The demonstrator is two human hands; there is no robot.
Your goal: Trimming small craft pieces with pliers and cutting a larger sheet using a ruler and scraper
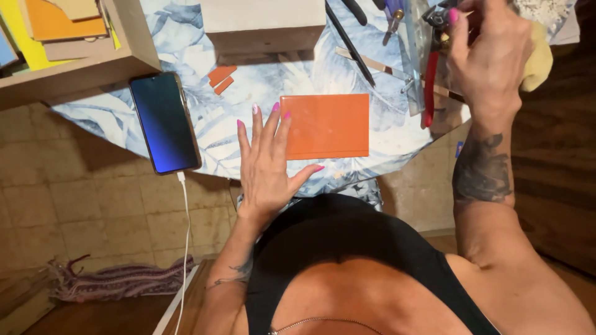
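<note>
Left hand (268, 162) flat, fingers spread, pressing left edge of orange tile (327, 126) at table (205, 133) centre. Right hand (490, 59) far right, fingers apparently pinching red-handled pliers (429, 77); grip partly hidden. Phone (164, 122) left.

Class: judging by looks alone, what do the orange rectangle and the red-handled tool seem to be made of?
Orange rectangle: probably glazed ceramic or glass, smooth with a soft sheen and crisp edges. Red-handled tool: likely metal with glossy red plastic or rubber-coated handles; its head is hidden by the right hand.
</note>
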